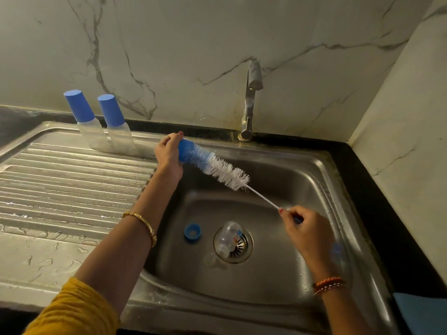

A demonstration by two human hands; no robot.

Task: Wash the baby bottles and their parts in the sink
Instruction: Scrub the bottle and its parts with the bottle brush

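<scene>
1. Your left hand [169,153] grips the blue cap [185,151]; your right hand [306,228] pinches the brush [227,172] by its handle.
2. Keep the bristles seated and twist.
3. Bottle [228,238] and ring [192,232] wait in the sink [302,170].

Domestic kitchen, sink corner. Evidence: stainless-steel sink [278,170] with ribbed drainboard [72,180], set in a black stone counter [377,189]; single metal tap [249,110] at the rear; white marble-veined wall panels [193,39] meeting at a corner. Two blue-capped baby bottles [101,122] stand on the wet drainboard.
</scene>
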